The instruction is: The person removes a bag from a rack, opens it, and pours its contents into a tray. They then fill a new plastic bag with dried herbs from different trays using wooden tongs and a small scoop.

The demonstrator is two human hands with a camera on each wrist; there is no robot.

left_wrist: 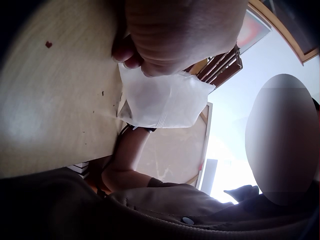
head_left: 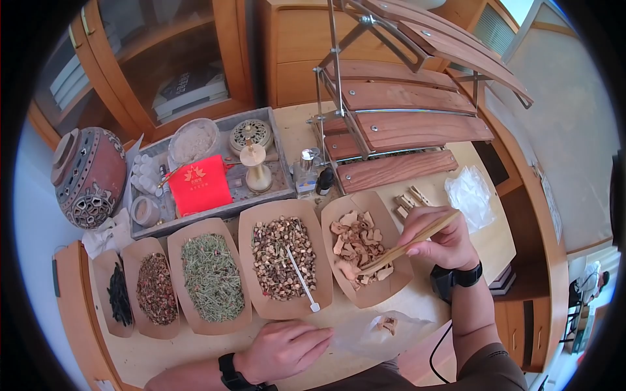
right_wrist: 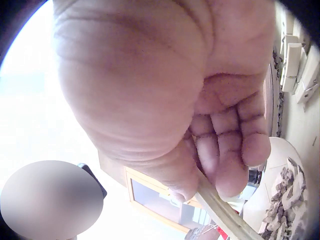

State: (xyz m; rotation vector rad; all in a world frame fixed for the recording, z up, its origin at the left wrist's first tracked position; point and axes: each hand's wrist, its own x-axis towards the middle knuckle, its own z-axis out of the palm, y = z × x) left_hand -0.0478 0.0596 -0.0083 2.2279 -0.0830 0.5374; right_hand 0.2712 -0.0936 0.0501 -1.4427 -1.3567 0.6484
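Observation:
My right hand (head_left: 443, 240) pinches a pair of wooden tongs (head_left: 427, 231) between thumb and fingers. The tips of the tongs reach into the rightmost paper tray (head_left: 378, 298), among pale brown dried slices (head_left: 352, 241). In the right wrist view the tongs (right_wrist: 222, 214) slant down from my thumb. My left hand (head_left: 283, 352) grips the edge of a clear plastic bag (head_left: 365, 342) with its fingertips. A small clump of dried slices (head_left: 389, 324) lies inside the bag. The left wrist view shows the bag (left_wrist: 162, 100) hanging from my fingers.
More paper trays hold chopped pieces (head_left: 280, 251) with a small white scoop (head_left: 302, 277), green cut herb (head_left: 212, 277), a reddish mix (head_left: 156, 290) and dark strips (head_left: 119, 296). Behind stand a grey tray (head_left: 283, 163), a folding wooden rack (head_left: 404, 130) and clothespins (head_left: 411, 197). Crumpled plastic (head_left: 469, 199) lies right.

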